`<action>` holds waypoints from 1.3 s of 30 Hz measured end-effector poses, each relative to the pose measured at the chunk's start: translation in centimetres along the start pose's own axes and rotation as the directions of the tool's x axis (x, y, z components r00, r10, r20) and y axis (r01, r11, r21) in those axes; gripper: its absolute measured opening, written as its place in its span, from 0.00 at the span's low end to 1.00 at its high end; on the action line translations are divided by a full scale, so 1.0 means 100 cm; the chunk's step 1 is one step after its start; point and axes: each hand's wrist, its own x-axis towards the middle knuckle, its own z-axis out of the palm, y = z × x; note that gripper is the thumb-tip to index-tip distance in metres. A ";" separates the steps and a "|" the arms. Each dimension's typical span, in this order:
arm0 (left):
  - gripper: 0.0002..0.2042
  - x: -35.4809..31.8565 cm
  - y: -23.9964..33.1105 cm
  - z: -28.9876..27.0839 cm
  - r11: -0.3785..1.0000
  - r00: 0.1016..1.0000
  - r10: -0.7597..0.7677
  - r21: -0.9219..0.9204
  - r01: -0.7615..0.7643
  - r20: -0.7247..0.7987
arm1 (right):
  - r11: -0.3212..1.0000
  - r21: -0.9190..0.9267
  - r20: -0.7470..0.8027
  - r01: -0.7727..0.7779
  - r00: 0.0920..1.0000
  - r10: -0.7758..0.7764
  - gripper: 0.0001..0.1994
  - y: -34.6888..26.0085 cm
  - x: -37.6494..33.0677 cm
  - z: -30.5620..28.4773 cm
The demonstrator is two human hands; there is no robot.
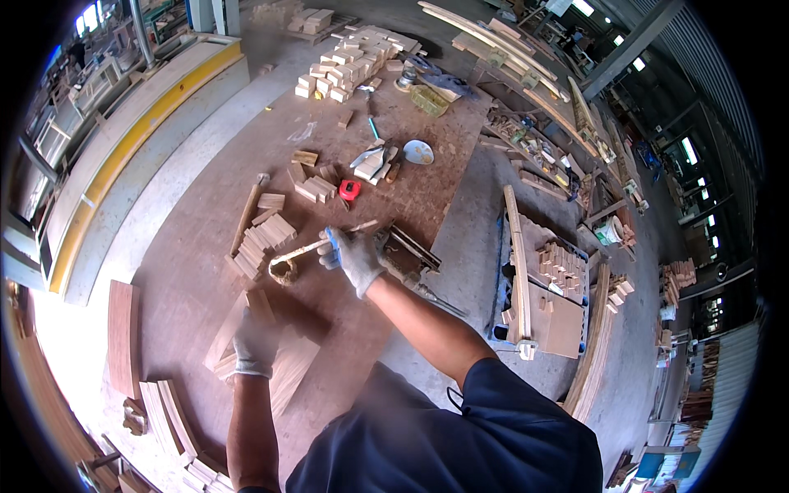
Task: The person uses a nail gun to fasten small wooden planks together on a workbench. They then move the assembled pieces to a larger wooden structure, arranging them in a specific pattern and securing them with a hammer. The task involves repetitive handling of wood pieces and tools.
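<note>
Beyond your left hand, right glove (352, 256): your fingers are closed around a thin wooden stick (308, 249), its far tip showing past the fist.
Stick axis: it slants leftward and slightly toward you, its left end at a small tan-rimmed pot (283, 272); you cannot tell whether it touches the rim.
Left glove (256, 338): blurred at a small wooden block (260, 306); how tightly your fingers close on it cannot be told.
Block to stick: the block lies nearer you than the pot, just below the stick's left end; your left hand is much the nearer to it.
Pale boards (292, 367): they lie under and beside your left hand, running away from you.
Brown work surface (189, 255): block rows (268, 239) sit beyond the pot, then a red tape measure (350, 191), a pale dish (418, 153) and piled blocks (345, 67).
Workshop: a yellow-striped bench (140, 135) stands left; a blue pallet (499, 320) with wood pieces stands right.
</note>
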 end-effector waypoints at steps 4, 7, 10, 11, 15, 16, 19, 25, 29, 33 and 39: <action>0.22 -0.008 0.026 0.011 0.946 0.987 -0.054 -0.309 0.099 0.151 | 0.999 -0.013 0.099 0.044 0.994 -0.042 0.18 -0.012 -0.010 0.000; 0.20 -0.011 0.020 0.001 0.993 0.999 -0.034 0.109 0.032 0.015 | 0.992 -0.018 0.107 0.128 0.986 -0.125 0.18 -0.037 -0.025 -0.004; 0.19 -0.009 0.072 0.034 0.390 0.889 -0.440 -0.864 0.317 0.128 | 0.986 -0.061 0.100 0.152 0.984 -0.146 0.20 -0.049 -0.035 -0.015; 0.19 -0.011 0.068 0.030 0.383 0.896 -0.419 -0.868 0.317 0.143 | 0.990 -0.054 0.117 0.128 0.986 -0.122 0.20 -0.052 -0.039 -0.012; 0.20 -0.014 0.076 0.039 0.381 0.900 -0.399 -0.861 0.338 0.177 | 0.995 -0.055 0.170 0.084 0.983 -0.074 0.19 -0.068 -0.054 -0.007; 0.21 -0.016 0.080 0.041 0.388 0.901 -0.390 -0.854 0.347 0.189 | 0.994 -0.066 0.194 0.088 0.978 -0.074 0.19 -0.067 -0.058 -0.007; 0.22 -0.027 0.082 0.044 0.827 0.989 -0.101 -0.543 0.145 0.109 | 0.988 -0.116 0.247 0.105 0.966 -0.074 0.18 -0.067 -0.068 -0.003; 0.24 -0.030 0.097 0.049 0.370 0.942 -0.167 -0.867 0.335 0.292 | 0.964 -0.224 0.276 0.145 0.958 -0.080 0.17 -0.064 -0.079 0.008; 0.25 -0.038 0.112 0.051 0.415 0.939 -0.206 -0.844 0.339 0.276 | 0.938 -0.263 0.302 0.224 0.943 -0.140 0.16 -0.062 -0.080 0.009; 0.25 -0.042 0.111 0.048 0.454 0.944 -0.185 -0.828 0.328 0.273 | 0.914 -0.280 0.333 0.292 0.923 -0.193 0.15 -0.064 -0.086 0.017; 0.23 -0.056 0.140 0.052 0.997 0.998 -0.007 -0.080 0.012 0.064 | 0.892 -0.258 0.354 0.371 0.895 -0.270 0.13 -0.067 -0.095 0.016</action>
